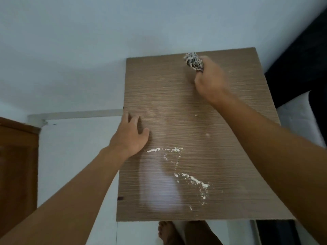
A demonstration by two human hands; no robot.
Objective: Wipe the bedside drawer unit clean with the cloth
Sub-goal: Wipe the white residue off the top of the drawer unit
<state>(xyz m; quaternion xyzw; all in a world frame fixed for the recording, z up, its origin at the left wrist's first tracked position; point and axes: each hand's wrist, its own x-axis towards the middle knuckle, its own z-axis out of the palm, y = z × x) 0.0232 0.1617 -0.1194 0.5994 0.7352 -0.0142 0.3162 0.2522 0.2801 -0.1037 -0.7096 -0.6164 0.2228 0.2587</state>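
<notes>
The bunched patterned cloth (193, 62) is being gripped in the curled right hand (208, 78) at the far right of the drawer unit's top (177, 106), while its left edge is being touched by the flat, open-fingered left hand (130, 135), with white powder (192, 179) lying nearer.

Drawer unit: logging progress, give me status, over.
Right hand grips cloth near far edge. Left hand flat on drawer unit top. White powder near front, unwiped.

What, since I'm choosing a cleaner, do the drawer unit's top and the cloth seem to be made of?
The drawer unit top is likely wood-look laminate over board, with a satin finish: even, printed-looking grain lines and a soft patch of glare. The cloth is a soft textile with a dark-and-white pattern, crumpled in the right hand; its fibre is unclear.
</notes>
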